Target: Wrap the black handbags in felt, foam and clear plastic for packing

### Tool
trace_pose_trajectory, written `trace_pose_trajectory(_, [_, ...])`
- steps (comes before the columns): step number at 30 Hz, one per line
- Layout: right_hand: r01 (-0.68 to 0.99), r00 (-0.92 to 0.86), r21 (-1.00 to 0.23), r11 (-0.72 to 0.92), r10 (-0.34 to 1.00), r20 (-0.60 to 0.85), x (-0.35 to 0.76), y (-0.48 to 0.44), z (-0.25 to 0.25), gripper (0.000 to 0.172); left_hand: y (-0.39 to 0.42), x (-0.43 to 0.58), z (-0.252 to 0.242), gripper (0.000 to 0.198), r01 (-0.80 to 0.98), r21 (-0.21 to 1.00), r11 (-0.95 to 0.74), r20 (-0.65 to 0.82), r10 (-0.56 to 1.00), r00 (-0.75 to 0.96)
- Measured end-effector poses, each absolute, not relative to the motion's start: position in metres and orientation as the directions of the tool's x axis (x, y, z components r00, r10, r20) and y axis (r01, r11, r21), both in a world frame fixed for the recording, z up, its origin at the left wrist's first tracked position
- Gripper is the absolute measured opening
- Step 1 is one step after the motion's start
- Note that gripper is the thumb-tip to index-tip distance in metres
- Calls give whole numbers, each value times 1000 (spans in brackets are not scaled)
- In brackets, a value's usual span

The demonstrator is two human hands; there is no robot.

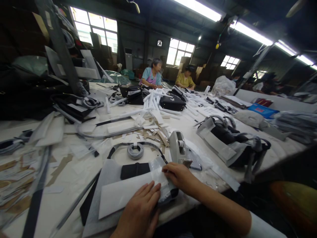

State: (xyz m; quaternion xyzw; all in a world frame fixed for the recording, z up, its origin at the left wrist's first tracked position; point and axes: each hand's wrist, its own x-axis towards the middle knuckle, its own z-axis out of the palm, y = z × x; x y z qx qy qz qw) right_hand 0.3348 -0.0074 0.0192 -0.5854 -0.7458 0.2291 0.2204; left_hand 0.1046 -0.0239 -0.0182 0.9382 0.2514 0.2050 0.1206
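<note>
Though pinned flat under the open left hand, likely light, limp and easily creased: white paper sheet at the near edge of the surface, partly over a black folded piece. Right hand pinching its far right corner, clear film there too; best gripped by the edges. Beyond, grey tape dispenser, tape roll

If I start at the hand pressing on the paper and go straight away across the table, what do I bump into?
left hand → white sheet → black folded piece → grey tape roll → brown paper scraps → black bag → person in a blue top, seated at the far end.
</note>
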Motion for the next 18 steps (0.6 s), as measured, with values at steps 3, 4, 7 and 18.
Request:
trace_pose_trajectory(3, [773,-163,-615,159,985,50,332,-21,18,16,-24,104,-19,51,421,338,-842,334,525,783])
trace_pose_trajectory(4, [779,-113,-617,111,993,36,330,-25,17,22,-25,104,-19,50,420,344,-840,335,528,781])
trace_pose_trajectory(7, [776,-5,-630,-33,998,-59,325,-30,16,42,-25,104,-16,48,421,364,-831,332,538,775])
trace_pose_trajectory(18, [636,-49,-722,272,948,314,317,-54,10,9,-22,109,-15,42,527,619,-582,313,799,514])
